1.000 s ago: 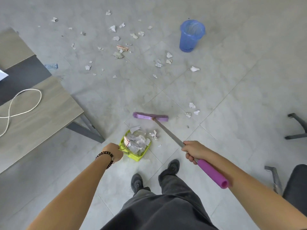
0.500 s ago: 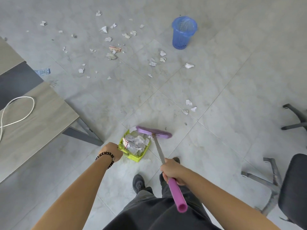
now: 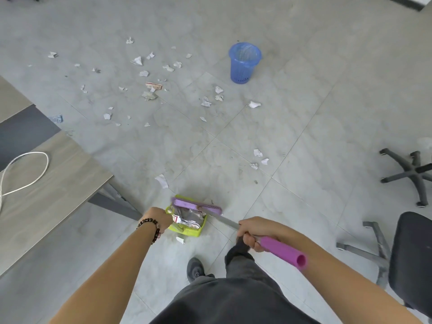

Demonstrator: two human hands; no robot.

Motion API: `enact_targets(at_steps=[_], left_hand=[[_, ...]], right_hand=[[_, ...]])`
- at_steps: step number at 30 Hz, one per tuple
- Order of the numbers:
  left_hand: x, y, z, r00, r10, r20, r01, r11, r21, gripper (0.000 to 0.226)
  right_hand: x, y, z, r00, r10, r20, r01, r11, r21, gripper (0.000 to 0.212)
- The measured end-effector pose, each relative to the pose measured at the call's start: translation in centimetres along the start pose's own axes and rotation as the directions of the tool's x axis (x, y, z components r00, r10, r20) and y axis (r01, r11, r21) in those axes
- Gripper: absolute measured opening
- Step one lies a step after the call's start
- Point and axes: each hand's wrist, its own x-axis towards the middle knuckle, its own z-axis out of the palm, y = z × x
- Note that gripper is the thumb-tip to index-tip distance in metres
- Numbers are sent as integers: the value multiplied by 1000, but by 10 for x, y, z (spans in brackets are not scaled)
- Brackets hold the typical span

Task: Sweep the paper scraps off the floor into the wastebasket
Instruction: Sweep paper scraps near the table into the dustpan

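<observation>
Nearest, the right hand (image 3: 254,232) has its fingers wrapped round the handle of the purple broom (image 3: 196,205). The left hand (image 3: 161,217) is curled on the corner of the yellow-green dustpan (image 3: 187,231). Since half a second ago, the broom head has slid onto the pan's far rim. Crumpled white paper scraps (image 3: 189,222) fill the pan. More lie scattered beyond, towards the upright blue wastebasket (image 3: 244,64).
</observation>
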Motion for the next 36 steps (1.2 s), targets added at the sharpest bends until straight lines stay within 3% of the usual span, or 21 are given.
enact_targets(at_steps=[6, 11, 14, 19, 26, 31, 36], left_hand=[[0, -4, 10, 1000, 7, -5, -8, 999, -49, 21], [-1, -11, 12, 1000, 8, -26, -10, 996, -89, 27], [0, -24, 18, 999, -32, -8, 30, 984, -177, 14], [-16, -45, 31, 996, -81, -22, 69, 941, -332, 21], [-65, -60, 54, 971, -202, -128, 131, 898, -421, 22], [-111, -67, 78, 927, -334, -171, 212, 842, -496, 17], [-151, -79, 109, 869, -465, -169, 293, 760, -580, 25]], right_hand=[[-32, -2, -39, 999, 10, -35, 2, 945, 328, 25], [-46, -2, -48, 989, -66, -131, 107, 935, 338, 36], [-42, -1, -45, 974, -130, -185, 172, 959, 227, 49], [-23, -19, -43, 952, -240, -189, 225, 969, -98, 14], [28, -61, -34, 913, -394, -105, 298, 821, -487, 22], [92, -91, -22, 895, -444, -47, 329, 726, -604, 24], [139, -93, -15, 924, -379, -55, 256, 718, -647, 21]])
